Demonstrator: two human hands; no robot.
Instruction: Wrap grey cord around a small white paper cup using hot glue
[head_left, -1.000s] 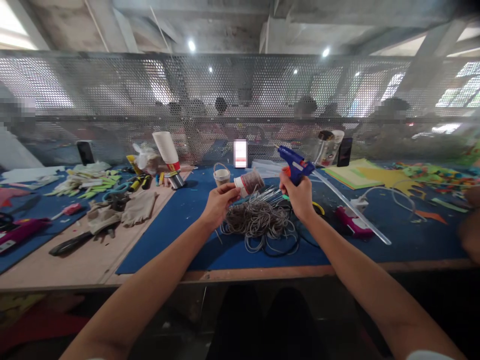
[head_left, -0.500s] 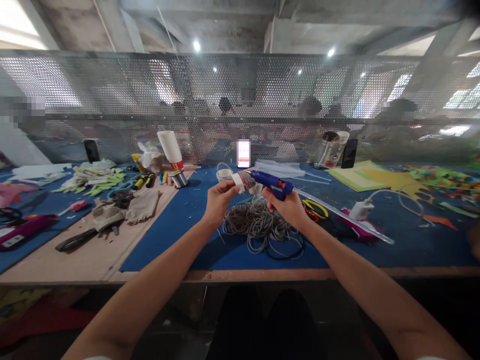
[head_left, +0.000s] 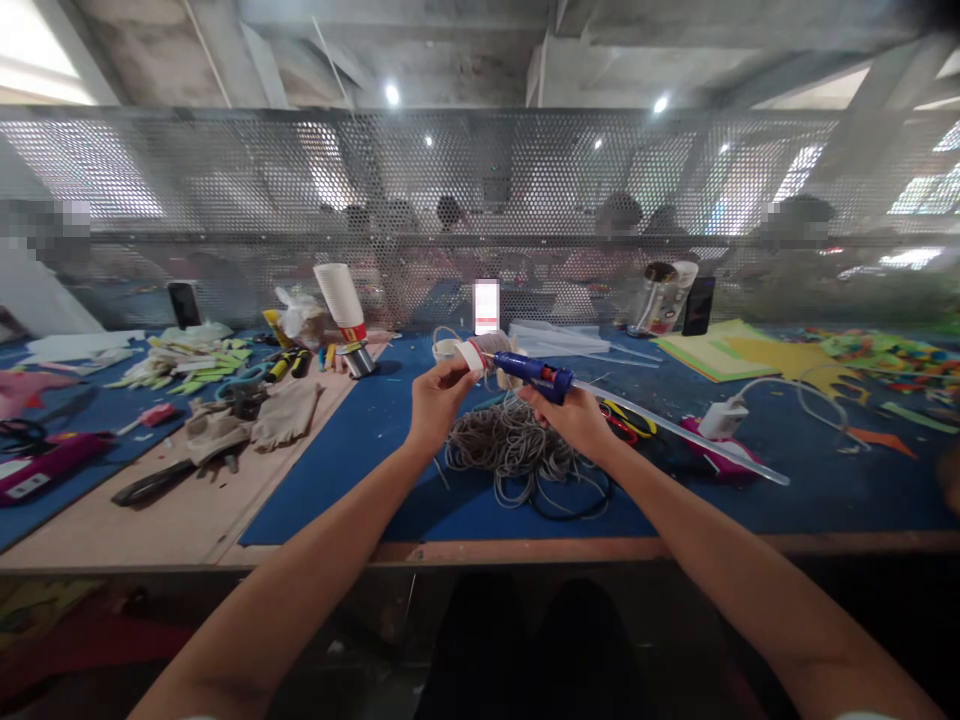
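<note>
My left hand (head_left: 437, 402) is closed on a paper cup (head_left: 472, 357), tilted on its side, with grey cord wound around part of it. In my right hand (head_left: 571, 412) is a blue glue gun (head_left: 534, 374), its nozzle pointing left at the cup, by the edge of the wound cord. Whether the tip touches the cup cannot be made out. A long clear glue stick (head_left: 682, 432) juts from the gun's back end. Beneath both hands lies a loose heap of grey cord (head_left: 517, 445). Just behind the cup stands a pale cup with a handle (head_left: 447, 349), partly hidden.
Scissors with yellow handles (head_left: 634, 420) lie right of the cord, near a magenta power strip (head_left: 724, 455) with a white plug. Stacked paper cups (head_left: 339, 295) lean at the left, beyond work gloves (head_left: 285, 415). A lit phone (head_left: 487, 306) stands before the perforated metal screen (head_left: 525, 190).
The glue gun has shifted slightly left and down, bringing its nozzle closer to the cup's white band. The cup has turned a little in my left hand.
</note>
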